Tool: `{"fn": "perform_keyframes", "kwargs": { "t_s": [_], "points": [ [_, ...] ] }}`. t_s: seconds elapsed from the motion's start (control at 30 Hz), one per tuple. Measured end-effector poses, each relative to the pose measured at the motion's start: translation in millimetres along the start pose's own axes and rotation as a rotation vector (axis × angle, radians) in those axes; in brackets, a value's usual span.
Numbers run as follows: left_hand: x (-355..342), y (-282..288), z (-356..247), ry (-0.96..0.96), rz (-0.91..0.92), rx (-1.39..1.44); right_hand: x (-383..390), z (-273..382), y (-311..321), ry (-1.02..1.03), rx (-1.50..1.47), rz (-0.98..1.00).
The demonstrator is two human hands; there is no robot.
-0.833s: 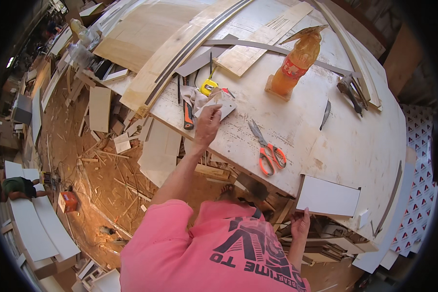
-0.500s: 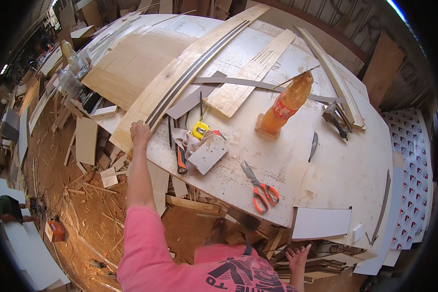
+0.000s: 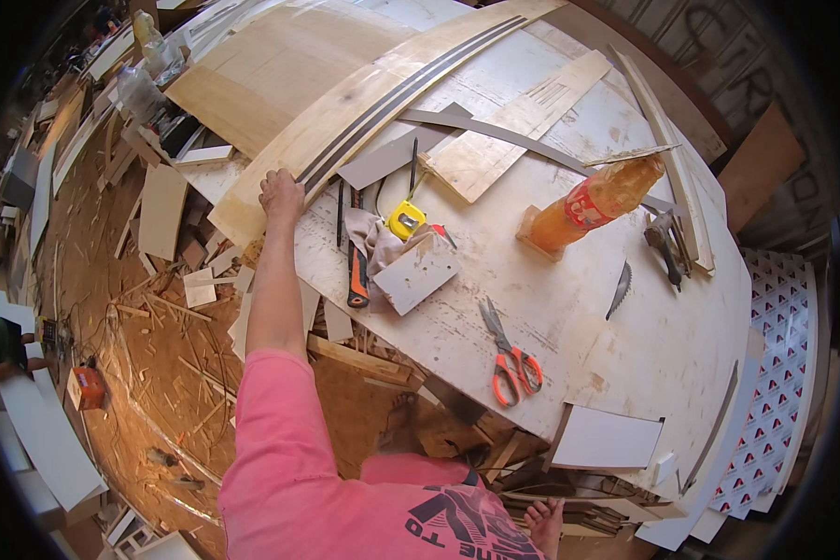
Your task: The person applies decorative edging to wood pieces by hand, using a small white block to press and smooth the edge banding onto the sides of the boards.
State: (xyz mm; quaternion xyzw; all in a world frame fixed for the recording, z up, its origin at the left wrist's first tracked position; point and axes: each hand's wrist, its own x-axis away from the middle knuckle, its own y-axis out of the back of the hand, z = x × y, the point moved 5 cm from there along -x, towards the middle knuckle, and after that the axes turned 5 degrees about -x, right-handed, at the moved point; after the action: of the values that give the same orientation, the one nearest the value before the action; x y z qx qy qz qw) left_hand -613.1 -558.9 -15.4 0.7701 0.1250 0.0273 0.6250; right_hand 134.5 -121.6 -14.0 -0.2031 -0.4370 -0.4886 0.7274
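Observation:
My left hand (image 3: 282,194) is closed at the near end of a long pale wooden board (image 3: 350,114), fingers bent over its surface. Two thin dark strips (image 3: 411,96) lie lengthwise along that board, their near ends by my fingers. Low by the table's front edge, my right hand (image 3: 544,525) hangs with loosely curled fingers apart and nothing visible in it. To the right of my left hand are a yellow tape measure (image 3: 406,220), a cloth (image 3: 371,233), an orange-and-black handled tool (image 3: 357,280) and a small white board piece (image 3: 418,273).
Orange-handled scissors (image 3: 509,359), an orange-filled bottle (image 3: 583,210), a curved saw-blade piece (image 3: 620,289) and a dark tool (image 3: 663,247) sit on the white worktable (image 3: 569,327). Wood offcuts (image 3: 163,210) litter the floor at left. A white panel (image 3: 607,436) lies at the front edge.
The view has shifted, so the table's things appear farther right. My left hand stays at the board's near end. My right hand's fingers are more curled than before.

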Motion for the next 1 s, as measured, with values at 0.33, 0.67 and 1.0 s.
{"fn": "perform_keyframes", "kwargs": {
  "t_s": [0.33,0.67,1.0],
  "points": [
    [-17,-5,4,0.1,0.222,0.149,-52,8,1,0.129,-0.001,0.064],
    [25,7,33,0.013,-0.028,0.195,-56,-9,15,0.1,0.015,0.056],
    [93,28,60,-0.114,-0.17,0.181,-48,-7,13,0.083,0.087,0.003]
  ]
}}
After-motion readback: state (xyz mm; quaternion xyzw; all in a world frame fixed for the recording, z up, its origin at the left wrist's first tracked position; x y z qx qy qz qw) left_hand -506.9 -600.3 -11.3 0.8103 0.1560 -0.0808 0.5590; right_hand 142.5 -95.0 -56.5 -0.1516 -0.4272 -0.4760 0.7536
